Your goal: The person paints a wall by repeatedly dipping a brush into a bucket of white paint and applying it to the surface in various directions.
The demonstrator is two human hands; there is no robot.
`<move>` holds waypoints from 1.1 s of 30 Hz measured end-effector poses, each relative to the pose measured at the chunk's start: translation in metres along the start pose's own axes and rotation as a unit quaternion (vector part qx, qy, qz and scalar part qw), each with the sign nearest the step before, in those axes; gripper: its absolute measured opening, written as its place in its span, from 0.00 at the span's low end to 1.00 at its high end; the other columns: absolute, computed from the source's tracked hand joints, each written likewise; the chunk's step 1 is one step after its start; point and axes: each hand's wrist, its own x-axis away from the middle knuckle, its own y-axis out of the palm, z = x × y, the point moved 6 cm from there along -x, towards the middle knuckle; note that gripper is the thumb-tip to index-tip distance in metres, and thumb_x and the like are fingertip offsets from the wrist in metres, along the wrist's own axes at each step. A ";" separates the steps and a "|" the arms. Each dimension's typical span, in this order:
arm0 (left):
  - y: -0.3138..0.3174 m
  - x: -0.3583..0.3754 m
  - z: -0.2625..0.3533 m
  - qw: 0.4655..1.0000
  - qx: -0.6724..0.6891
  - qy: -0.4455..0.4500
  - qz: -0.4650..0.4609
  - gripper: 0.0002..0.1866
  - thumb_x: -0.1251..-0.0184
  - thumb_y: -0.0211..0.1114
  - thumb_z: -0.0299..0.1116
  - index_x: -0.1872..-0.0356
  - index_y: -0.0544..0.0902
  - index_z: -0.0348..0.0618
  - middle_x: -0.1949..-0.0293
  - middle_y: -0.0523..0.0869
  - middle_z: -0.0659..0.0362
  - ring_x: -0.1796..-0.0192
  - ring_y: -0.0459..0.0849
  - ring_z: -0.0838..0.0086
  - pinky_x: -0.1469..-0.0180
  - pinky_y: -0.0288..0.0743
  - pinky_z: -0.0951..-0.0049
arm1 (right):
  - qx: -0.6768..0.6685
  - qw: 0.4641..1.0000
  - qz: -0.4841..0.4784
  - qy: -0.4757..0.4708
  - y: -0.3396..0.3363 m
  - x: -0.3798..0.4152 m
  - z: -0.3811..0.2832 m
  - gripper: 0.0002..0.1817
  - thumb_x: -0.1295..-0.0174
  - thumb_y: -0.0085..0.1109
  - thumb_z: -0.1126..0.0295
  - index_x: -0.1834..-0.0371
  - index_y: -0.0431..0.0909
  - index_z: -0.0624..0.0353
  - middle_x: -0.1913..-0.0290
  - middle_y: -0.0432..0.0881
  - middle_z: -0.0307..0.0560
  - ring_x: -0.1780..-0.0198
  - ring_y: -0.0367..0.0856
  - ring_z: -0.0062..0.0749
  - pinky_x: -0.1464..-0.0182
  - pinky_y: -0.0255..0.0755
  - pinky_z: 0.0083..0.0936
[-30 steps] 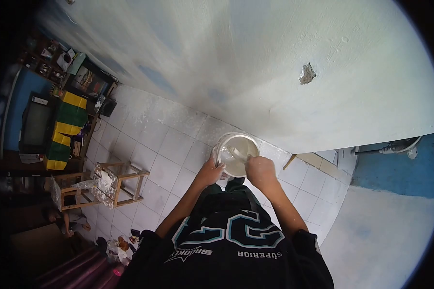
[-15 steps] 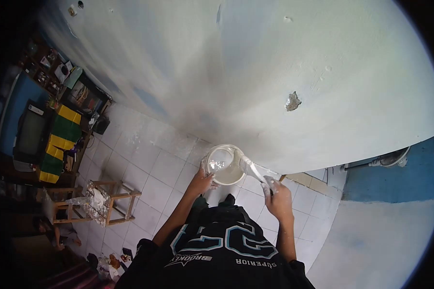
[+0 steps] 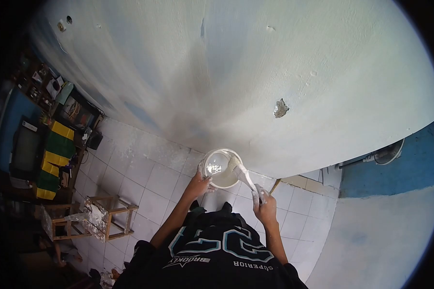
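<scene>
A round white bucket (image 3: pixel 226 186) with pale paint inside is held near the wall. My left hand (image 3: pixel 198 186) grips its left side, fingers round the rim and underside. A paint brush (image 3: pixel 246 177), coated white, has its head over the bucket's right inner edge. My right hand (image 3: pixel 265 203) is closed round the brush handle, right of and slightly below the bucket. White smears mark both hands.
The painted wall (image 3: pixel 294 139) has a chipped hole. Paint-spattered wooden stools (image 3: pixel 97 219) stand on the tiled floor (image 3: pixel 154 180) at left, near a cabinet with a television (image 3: pixel 26 144). Another person (image 3: pixel 60 250) is at lower left. A fan (image 3: pixel 389 153) is at right.
My right hand has moved left and down, and the brush head now lies farther inside the bucket. The view has shifted slightly; my left hand still holds the bucket.
</scene>
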 end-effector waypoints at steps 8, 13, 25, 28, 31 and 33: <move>-0.013 -0.002 -0.008 1.000 -0.001 0.003 0.012 0.37 0.37 0.48 0.22 0.35 0.35 0.55 0.51 0.70 0.41 0.68 0.83 0.62 0.68 0.81 0.67 | 0.000 1.000 -0.017 -0.003 -0.001 -0.009 -0.015 0.11 0.43 0.51 0.73 0.59 0.74 0.65 0.69 0.78 0.57 0.71 0.77 0.50 0.70 0.71 0.35; -0.021 0.007 0.002 0.999 0.016 0.012 0.028 0.38 0.37 0.48 0.23 0.35 0.34 0.56 0.51 0.70 0.41 0.68 0.83 0.62 0.68 0.81 0.67 | -0.014 1.000 -0.005 -0.016 0.008 -0.017 -0.012 0.11 0.43 0.51 0.71 0.58 0.75 0.64 0.69 0.78 0.56 0.71 0.78 0.49 0.69 0.72 0.35; -0.046 0.000 -0.001 0.999 0.020 0.022 0.021 0.35 0.38 0.48 0.22 0.35 0.39 0.52 0.52 0.71 0.45 0.68 0.82 0.64 0.68 0.81 0.68 | 0.015 0.999 0.010 -0.026 0.021 -0.018 -0.026 0.11 0.43 0.51 0.70 0.58 0.76 0.61 0.71 0.79 0.54 0.75 0.77 0.47 0.73 0.70 0.33; -0.047 0.004 0.005 0.999 0.032 0.018 0.037 0.35 0.38 0.48 0.22 0.35 0.40 0.52 0.52 0.71 0.44 0.68 0.82 0.63 0.68 0.81 0.67 | 0.017 0.999 0.030 -0.031 0.018 -0.021 -0.027 0.11 0.42 0.51 0.69 0.59 0.76 0.61 0.73 0.78 0.54 0.75 0.77 0.46 0.74 0.70 0.34; -0.046 0.008 0.016 1.000 0.013 0.018 0.010 0.35 0.35 0.46 0.22 0.35 0.36 0.57 0.48 0.66 0.42 0.64 0.82 0.60 0.64 0.81 0.65 | 0.095 0.995 -0.021 -0.016 0.010 -0.030 -0.043 0.11 0.43 0.50 0.69 0.58 0.76 0.58 0.73 0.79 0.53 0.76 0.77 0.47 0.74 0.70 0.35; -0.048 0.005 0.010 1.000 0.011 0.021 0.010 0.36 0.37 0.48 0.22 0.35 0.37 0.55 0.50 0.69 0.42 0.66 0.82 0.61 0.66 0.81 0.66 | 0.117 0.992 -0.035 -0.010 0.007 -0.033 -0.049 0.11 0.42 0.49 0.68 0.58 0.76 0.57 0.73 0.79 0.53 0.76 0.77 0.45 0.74 0.71 0.35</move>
